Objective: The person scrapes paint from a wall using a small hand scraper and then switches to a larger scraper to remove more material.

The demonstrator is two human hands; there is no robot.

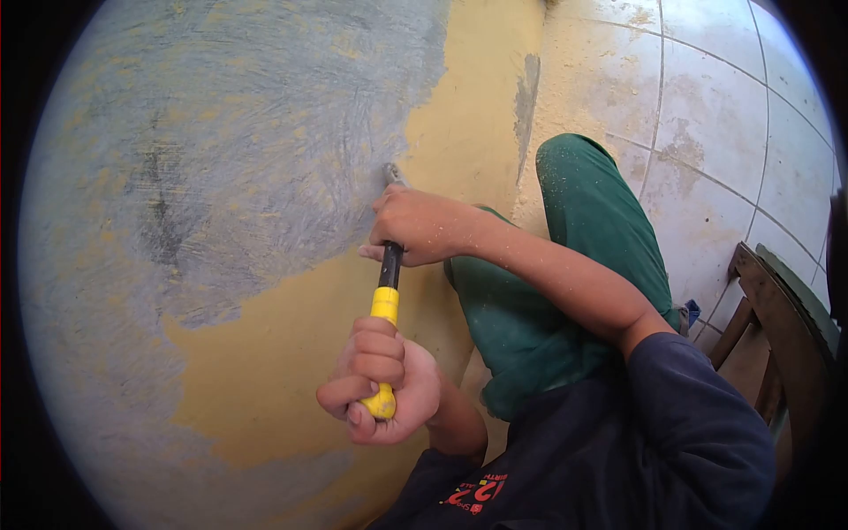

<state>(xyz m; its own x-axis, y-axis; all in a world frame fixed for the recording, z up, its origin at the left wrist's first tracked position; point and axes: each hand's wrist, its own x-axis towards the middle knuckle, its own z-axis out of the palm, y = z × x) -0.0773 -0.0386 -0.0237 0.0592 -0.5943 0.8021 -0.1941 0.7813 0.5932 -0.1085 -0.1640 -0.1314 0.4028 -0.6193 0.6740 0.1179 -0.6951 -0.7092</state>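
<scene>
Nearest the camera, a dark blue sleeve (698,424) and shirt front fill the lower right of the head view. Just ahead of it, the left hand (380,380) is clenched around the yellow end of a scraper (386,300), its fingers (375,349) wrapped tight over the grip. Further up the tool, the right hand (420,225) grasps the black shaft, fingers curled around it, the forearm reaching in from the right. The scraper's metal tip touches the wall (265,371) just above that hand, at the edge where yellow paint meets bare grey plaster. Grey scraped plaster covers the upper left of the wall; yellow paint runs below and to the right. A knee in green trousers (592,212), dusted with flecks, is bent beside the wall. Pale floor tiles (724,106) lie beyond, and a wooden chair (777,300) stands at the right edge.
</scene>
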